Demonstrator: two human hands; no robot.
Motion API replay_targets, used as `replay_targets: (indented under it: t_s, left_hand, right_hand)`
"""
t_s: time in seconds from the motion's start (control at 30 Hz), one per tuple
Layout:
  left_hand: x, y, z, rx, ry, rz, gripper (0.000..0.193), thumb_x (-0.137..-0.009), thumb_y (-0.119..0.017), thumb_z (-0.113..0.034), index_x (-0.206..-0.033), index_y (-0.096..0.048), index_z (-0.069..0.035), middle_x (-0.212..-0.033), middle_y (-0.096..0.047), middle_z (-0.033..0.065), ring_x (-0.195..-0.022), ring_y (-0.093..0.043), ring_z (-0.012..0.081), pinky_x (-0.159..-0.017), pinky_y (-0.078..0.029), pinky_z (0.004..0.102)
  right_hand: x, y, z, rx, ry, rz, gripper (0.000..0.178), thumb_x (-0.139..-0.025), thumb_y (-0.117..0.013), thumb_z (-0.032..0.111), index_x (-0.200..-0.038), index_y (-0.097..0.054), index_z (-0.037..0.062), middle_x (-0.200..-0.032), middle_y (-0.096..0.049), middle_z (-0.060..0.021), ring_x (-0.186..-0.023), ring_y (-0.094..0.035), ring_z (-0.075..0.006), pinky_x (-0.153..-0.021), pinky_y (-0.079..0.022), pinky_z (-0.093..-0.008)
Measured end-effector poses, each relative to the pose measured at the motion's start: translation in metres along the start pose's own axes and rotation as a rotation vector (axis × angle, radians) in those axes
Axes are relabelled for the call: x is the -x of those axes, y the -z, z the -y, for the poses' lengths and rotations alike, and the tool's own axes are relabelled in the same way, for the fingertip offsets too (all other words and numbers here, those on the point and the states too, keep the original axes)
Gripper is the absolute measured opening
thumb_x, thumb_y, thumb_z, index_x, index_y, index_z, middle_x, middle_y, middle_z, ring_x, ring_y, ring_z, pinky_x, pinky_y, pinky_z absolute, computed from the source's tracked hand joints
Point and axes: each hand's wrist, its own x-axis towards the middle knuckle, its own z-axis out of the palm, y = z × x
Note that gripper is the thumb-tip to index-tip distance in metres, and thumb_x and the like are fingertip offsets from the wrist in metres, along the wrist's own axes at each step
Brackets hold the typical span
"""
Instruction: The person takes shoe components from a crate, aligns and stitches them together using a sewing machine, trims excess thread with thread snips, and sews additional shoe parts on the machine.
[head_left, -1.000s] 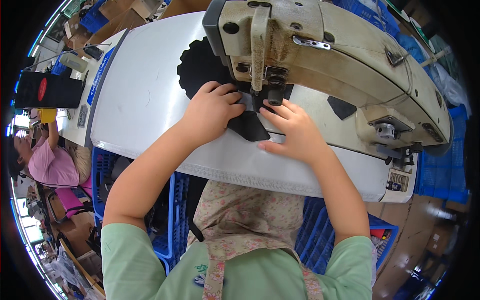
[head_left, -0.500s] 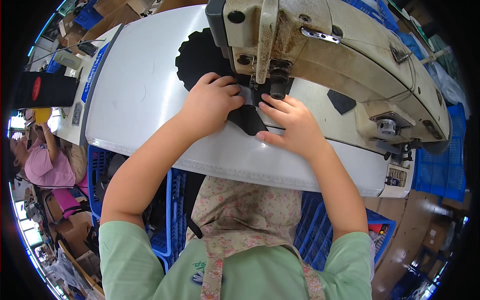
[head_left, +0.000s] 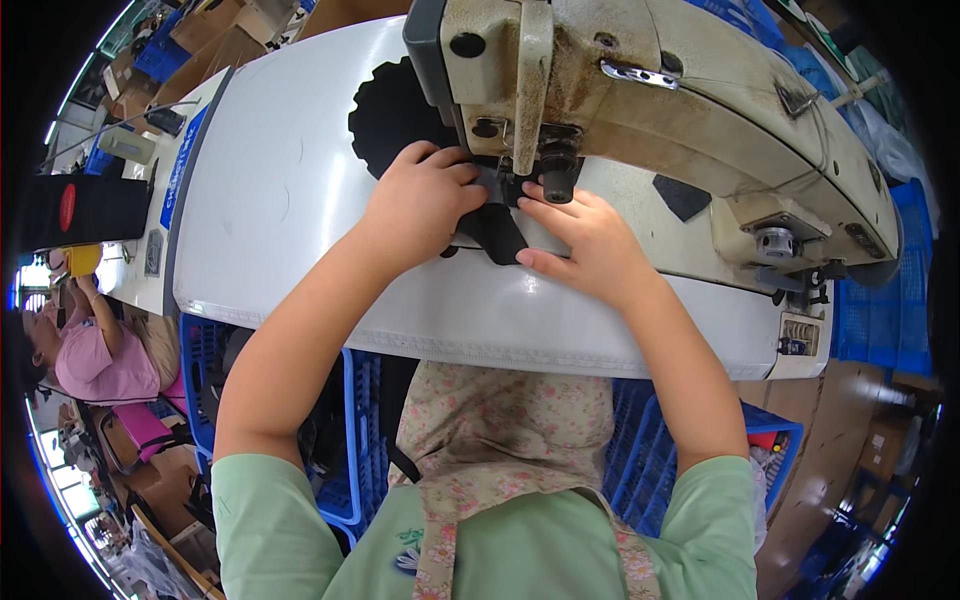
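Note:
A sewing machine (head_left: 620, 100) stands over the white table, with a black fabric piece (head_left: 392, 118) beneath its needle area. The scalloped edge of the fabric spreads out to the left, while a narrower end (head_left: 494, 234) comes toward me between my hands. My left hand (head_left: 422, 205) is closed on the fabric just left of the presser area, fingers bent and pressed down. To the right, my right hand (head_left: 590, 245) lies with fingers stretched, its fingertips by the needle area and its thumb beside the narrow end. The machine head hides the needle and part of the fabric.
A small dark fabric scrap (head_left: 682, 198) lies on the machine bed at right. Blue plastic baskets (head_left: 362, 440) stand below the table's front edge. Another person (head_left: 108, 350) in a pink top sits at the far left.
The narrow fabric end has shifted slightly away from me and now looks narrower. Both hands stay close to the needle area, with the right thumb drawn slightly upward.

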Motion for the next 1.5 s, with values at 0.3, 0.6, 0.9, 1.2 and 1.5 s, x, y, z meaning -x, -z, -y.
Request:
replay_targets:
  t_s: [0.3, 0.6, 0.9, 1.2, 1.5]
  left_hand:
    - [-0.009, 0.000, 0.012, 0.007, 0.008, 0.004, 0.048, -0.055, -0.068, 0.001, -0.100, -0.072, -0.016, -0.100, -0.069, 0.0031, -0.105, -0.060, 0.0227, -0.098, -0.040, 0.0357]
    - [-0.011, 0.000, 0.014, -0.013, 0.010, 0.012, 0.049, -0.056, -0.067, 0.002, -0.102, -0.073, -0.017, -0.099, -0.070, 0.0034, -0.104, -0.061, 0.0216, -0.097, -0.041, 0.0355]
    - [-0.015, -0.008, 0.023, -0.055, -0.017, -0.071, 0.034, -0.061, -0.068, 0.000, -0.090, -0.072, -0.016, -0.095, -0.068, 0.0004, -0.105, -0.060, 0.0209, -0.099, -0.040, 0.0362]
    - [-0.020, -0.009, 0.025, -0.087, 0.002, -0.089, 0.036, -0.062, -0.069, 0.000, -0.093, -0.073, -0.017, -0.100, -0.069, 0.0007, -0.109, -0.058, 0.0204, -0.100, -0.040, 0.0358]
    - [-0.023, -0.012, 0.026, -0.080, 0.013, -0.103, 0.038, -0.065, -0.068, 0.000, -0.097, -0.074, -0.019, -0.106, -0.067, 0.0012, -0.112, -0.057, 0.0203, -0.101, -0.039, 0.0362]
  right_hand:
    - [-0.007, -0.003, -0.005, -0.019, -0.028, -0.014, 0.050, -0.080, -0.073, 0.040, -0.105, -0.065, -0.0026, -0.119, -0.064, -0.0180, -0.122, -0.055, -0.0346, -0.100, -0.046, -0.0419]
    - [-0.010, -0.005, -0.005, -0.036, -0.011, -0.040, 0.048, -0.080, -0.073, 0.040, -0.100, -0.066, -0.0033, -0.119, -0.064, -0.0177, -0.121, -0.055, -0.0346, -0.099, -0.046, -0.0418]
    - [-0.011, -0.006, -0.008, -0.009, -0.035, -0.026, 0.050, -0.082, -0.072, 0.039, -0.110, -0.064, -0.0021, -0.124, -0.062, -0.0177, -0.119, -0.055, -0.0346, -0.098, -0.046, -0.0418]
    - [-0.015, -0.013, -0.015, -0.006, -0.076, -0.013, 0.052, -0.083, -0.069, 0.044, -0.097, -0.063, -0.0053, -0.127, -0.059, -0.0211, -0.127, -0.049, -0.0350, -0.103, -0.043, -0.0426]
    - [-0.014, -0.015, -0.013, 0.009, -0.080, -0.011, 0.054, -0.082, -0.070, 0.045, -0.099, -0.064, -0.0055, -0.131, -0.057, -0.0201, -0.130, -0.047, -0.0339, -0.105, -0.041, -0.0426]
